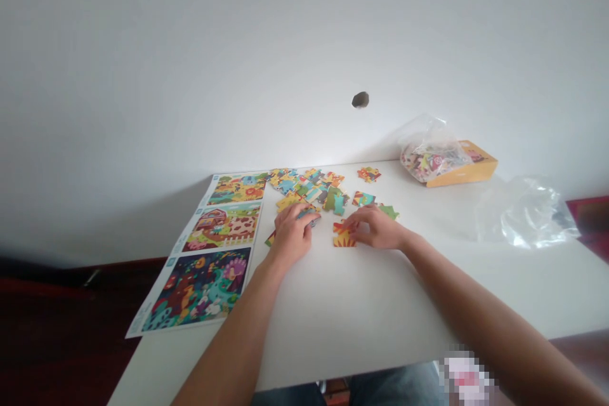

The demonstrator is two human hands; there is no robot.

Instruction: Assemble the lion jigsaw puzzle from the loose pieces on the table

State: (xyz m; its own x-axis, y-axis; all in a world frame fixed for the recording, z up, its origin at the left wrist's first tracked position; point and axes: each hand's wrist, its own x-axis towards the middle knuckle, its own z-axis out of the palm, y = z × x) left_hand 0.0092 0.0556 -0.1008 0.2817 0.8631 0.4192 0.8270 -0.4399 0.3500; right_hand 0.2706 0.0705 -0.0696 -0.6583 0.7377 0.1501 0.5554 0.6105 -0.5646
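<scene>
An orange puzzle piece (340, 241) lies flat at the near edge of a loose spread, its right side between the thumb and fingertips of a seated person's right hand (379, 228). The hold looks light and low, perhaps so the thin card can be steered without lifting much. The left hand (292, 228) curls palm-down over blue-grey pieces (314, 221) just to the left, fingers bent; from here, one cannot tell whether it grips them or merely rests there. Just beyond the hands, scattered pieces (309, 195) overlap in a bright heap, presumably kept within short reach of both. A green piece (389, 211) sits just past the right hand, and a red-and-orange piece (369, 174) lies apart at the far side. At left, a printed sheet (219, 227) shows three coloured scenes, laid flat and face up, likely for easy glancing. At far right, a clear bag of pieces (423, 162) leans against a yellow box (459, 174), seemingly set aside from the spread. Crumpled clear plastic (528, 212) rests nearer, toward the right end of the white worktop (352, 317), which meets a pale wall (266, 63) with one dark hole (360, 100).
</scene>
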